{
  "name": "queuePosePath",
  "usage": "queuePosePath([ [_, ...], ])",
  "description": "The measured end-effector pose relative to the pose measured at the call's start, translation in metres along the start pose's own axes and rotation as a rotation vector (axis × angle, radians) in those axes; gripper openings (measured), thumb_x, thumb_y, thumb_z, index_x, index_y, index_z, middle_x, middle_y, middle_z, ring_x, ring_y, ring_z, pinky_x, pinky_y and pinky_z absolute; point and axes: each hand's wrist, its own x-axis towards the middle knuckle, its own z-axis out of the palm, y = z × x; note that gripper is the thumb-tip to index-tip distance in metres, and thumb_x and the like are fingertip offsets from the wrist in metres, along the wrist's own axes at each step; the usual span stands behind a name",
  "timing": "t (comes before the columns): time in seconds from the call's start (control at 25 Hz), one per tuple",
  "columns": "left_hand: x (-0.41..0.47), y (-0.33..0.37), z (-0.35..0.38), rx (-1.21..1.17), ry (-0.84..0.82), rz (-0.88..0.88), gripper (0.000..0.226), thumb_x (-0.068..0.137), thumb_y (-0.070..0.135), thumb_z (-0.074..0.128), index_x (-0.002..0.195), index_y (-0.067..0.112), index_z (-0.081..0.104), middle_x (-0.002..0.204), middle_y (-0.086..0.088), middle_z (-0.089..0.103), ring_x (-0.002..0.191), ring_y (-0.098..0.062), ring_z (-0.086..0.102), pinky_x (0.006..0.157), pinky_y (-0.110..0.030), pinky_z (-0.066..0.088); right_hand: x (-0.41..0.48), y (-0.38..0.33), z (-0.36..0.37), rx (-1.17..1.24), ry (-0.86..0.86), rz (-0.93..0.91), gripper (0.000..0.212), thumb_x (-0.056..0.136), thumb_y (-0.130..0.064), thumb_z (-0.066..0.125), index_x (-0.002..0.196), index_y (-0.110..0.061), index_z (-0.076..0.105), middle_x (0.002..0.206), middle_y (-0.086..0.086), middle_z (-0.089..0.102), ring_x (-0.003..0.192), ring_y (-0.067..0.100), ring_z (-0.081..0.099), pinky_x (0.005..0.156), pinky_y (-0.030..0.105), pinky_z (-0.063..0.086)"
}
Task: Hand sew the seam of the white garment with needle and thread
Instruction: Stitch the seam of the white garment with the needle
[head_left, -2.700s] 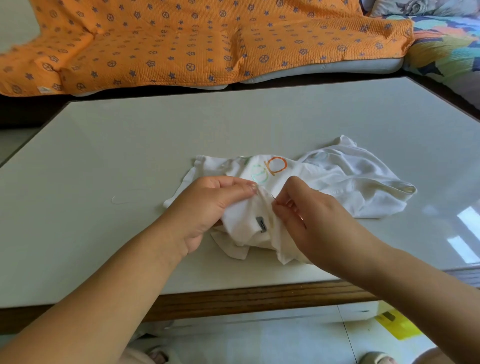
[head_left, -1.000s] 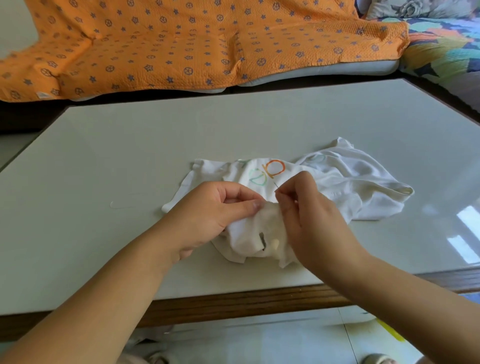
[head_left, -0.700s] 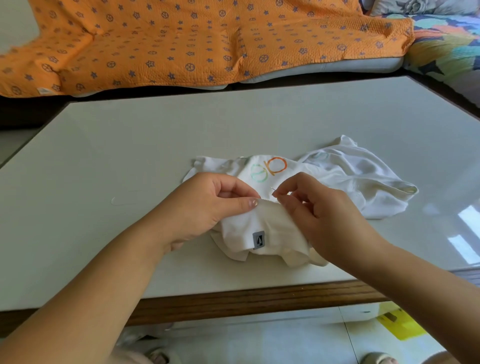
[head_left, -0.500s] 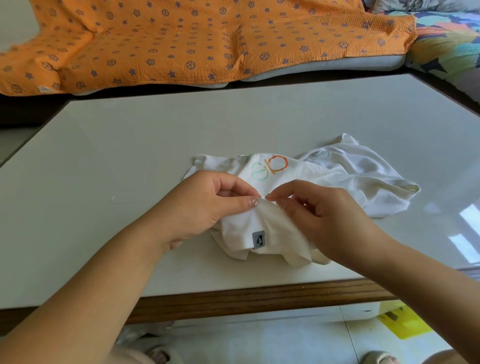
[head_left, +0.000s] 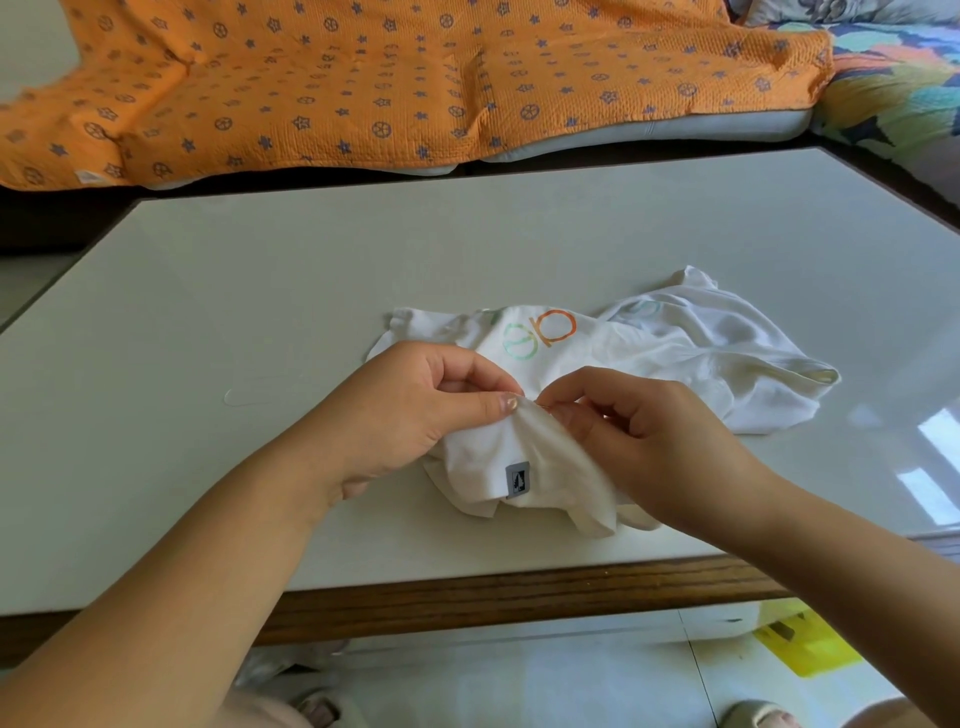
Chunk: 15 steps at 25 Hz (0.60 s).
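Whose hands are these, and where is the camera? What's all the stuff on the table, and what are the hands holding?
No machine here: these are a person's two bare hands, filmed by one camera worn on the head, looking down. On the pale table lies a crumpled white garment with coloured letters and a small grey label. The left hand pinches a fold of it between thumb and fingers. The right hand pinches at the same fold, probably around a sewing needle, which is too thin to see clearly. Behind the table lies an orange blanket with blue stars.
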Motion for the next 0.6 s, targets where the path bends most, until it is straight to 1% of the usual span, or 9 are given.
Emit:
queuePosePath([
  [0.2, 0.0001, 0.0001, -0.0002, -0.021, -0.005, -0.009, 0.005, 0.082, 0.017, 0.073, 0.085, 0.019, 0.077, 0.088, -0.003, 0.076, 0.084, -0.010, 0.071, 0.089, -0.035, 0.053, 0.0005, -0.0006, 0.0004, 0.022, 0.001, 0.029, 0.017, 0.096, -0.023, 0.055, 0.091, -0.031, 0.069, 0.054, -0.015, 0.054, 0.048, 0.005, 0.043, 0.051, 0.011, 0.035],
  [0.36, 0.0008, -0.0004, -0.0011, -0.017, -0.015, -0.009, 0.008, 0.077, 0.022, 0.074, 0.084, 0.020, 0.077, 0.089, -0.003, 0.077, 0.085, -0.010, 0.071, 0.087, -0.031, 0.054, 0.0008, -0.0011, 0.0008, 0.052, -0.009, 0.032, 0.017, 0.096, -0.023, 0.055, 0.089, -0.030, 0.069, 0.055, -0.014, 0.053, 0.049, 0.004, 0.042, 0.051, 0.010, 0.035],
  [0.44, 0.0012, -0.0002, -0.0002, -0.036, -0.021, -0.013, 0.009, 0.077, 0.022, 0.073, 0.085, 0.019, 0.077, 0.088, -0.001, 0.077, 0.084, -0.009, 0.071, 0.081, -0.025, 0.054, 0.0011, -0.0012, 0.0009, 0.057, -0.015, 0.034, 0.017, 0.096, -0.022, 0.055, 0.088, -0.029, 0.069, 0.055, -0.014, 0.053, 0.050, 0.003, 0.042, 0.052, 0.011, 0.035],
  [0.52, 0.0009, 0.0009, 0.0008, -0.062, -0.028, -0.017, 0.008, 0.078, 0.020, 0.073, 0.085, 0.018, 0.076, 0.085, 0.001, 0.076, 0.080, -0.006, 0.070, 0.071, -0.017, 0.053, 0.0007, -0.0022, -0.0003, 0.063, -0.027, 0.037, 0.017, 0.095, -0.022, 0.055, 0.087, -0.029, 0.069, 0.056, -0.011, 0.054, 0.050, 0.003, 0.042, 0.052, 0.011, 0.036],
  [0.6, 0.0005, 0.0016, 0.0013, -0.096, -0.037, -0.028, 0.011, 0.075, 0.021, 0.073, 0.085, 0.017, 0.075, 0.082, 0.002, 0.075, 0.077, -0.006, 0.069, 0.066, -0.016, 0.052, 0.0005, -0.0034, -0.0014, 0.083, -0.037, 0.039, 0.017, 0.095, -0.022, 0.056, 0.086, -0.029, 0.069, 0.062, -0.003, 0.061, 0.052, 0.004, 0.044, 0.054, 0.012, 0.037],
])
